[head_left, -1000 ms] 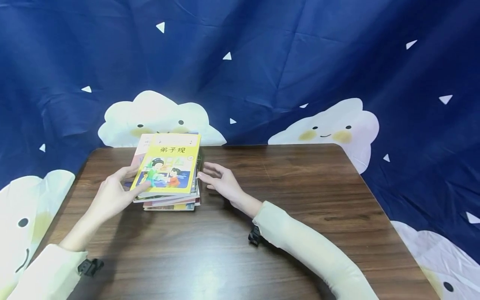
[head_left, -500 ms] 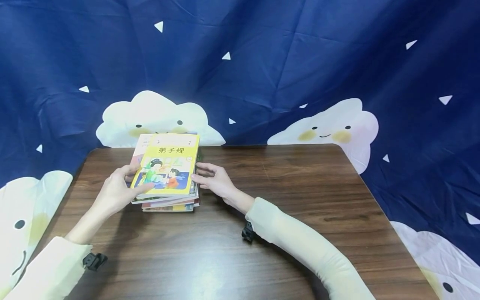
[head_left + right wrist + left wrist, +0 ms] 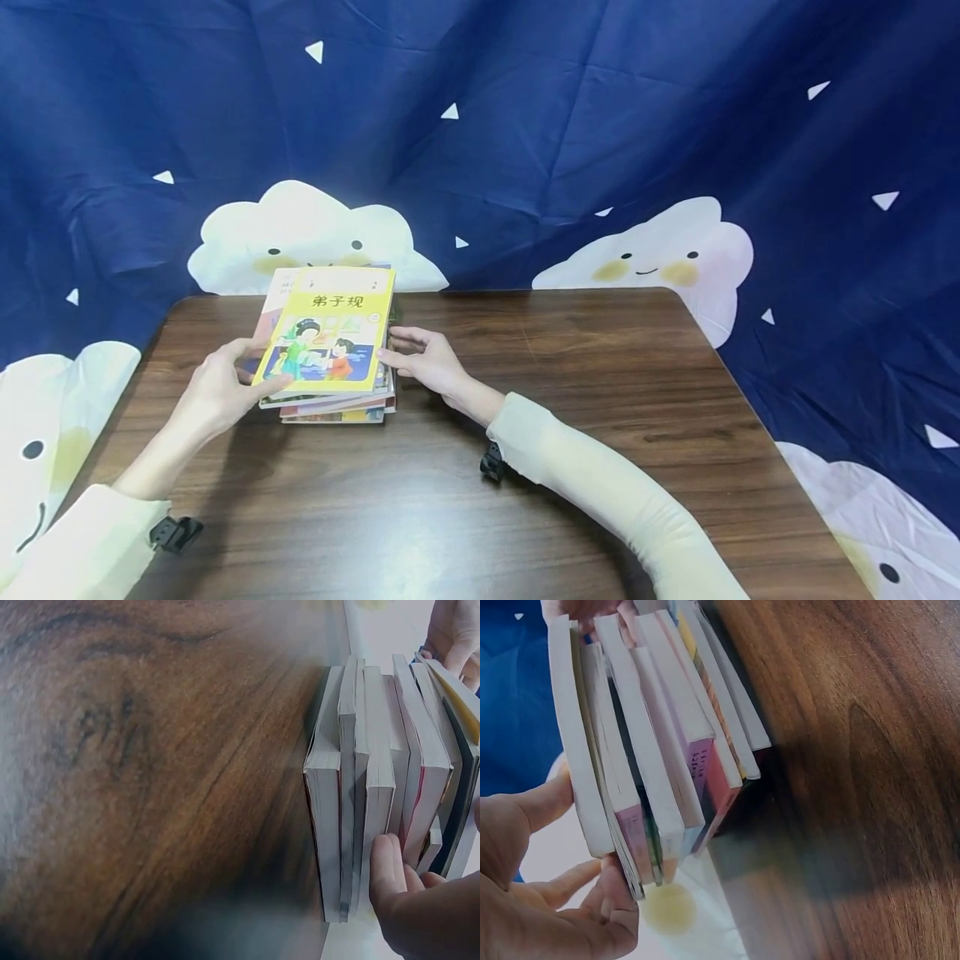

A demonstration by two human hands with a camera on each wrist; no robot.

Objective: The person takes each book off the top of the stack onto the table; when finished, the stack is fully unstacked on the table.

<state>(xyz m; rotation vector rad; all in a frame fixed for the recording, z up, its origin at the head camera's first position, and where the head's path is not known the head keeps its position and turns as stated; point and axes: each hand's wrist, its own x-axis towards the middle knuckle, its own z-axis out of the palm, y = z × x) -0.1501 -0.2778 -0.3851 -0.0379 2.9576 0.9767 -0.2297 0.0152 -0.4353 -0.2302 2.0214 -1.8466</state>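
A yellow book (image 3: pixel 337 325) with two drawn figures tops an uneven stack of books (image 3: pixel 330 412) near the table's far left. Its near left corner is pinched by my left hand (image 3: pixel 217 390), thumb over the cover and fingers at the side. In the left wrist view, the fingers of my left hand (image 3: pixel 562 885) bend round the top book's edge (image 3: pixel 576 750). From the right, my right hand (image 3: pixel 438 367) touches the stack with extended fingers, thumb by the yellow book's edge. The right wrist view shows my right hand's fingers (image 3: pixel 384 870) against the page edges (image 3: pixel 381 761).
The brown wooden table (image 3: pixel 585 400) extends right and toward me from the stack. Behind it hangs a blue cloth (image 3: pixel 495 100) with white clouds and triangles. A pink-covered book (image 3: pixel 272 310) sticks out left from beneath the yellow one.
My right hand has moved left against the stack's side. The yellow book has shifted slightly left with my left hand, whose thumb now lies nearer the cover's corner.
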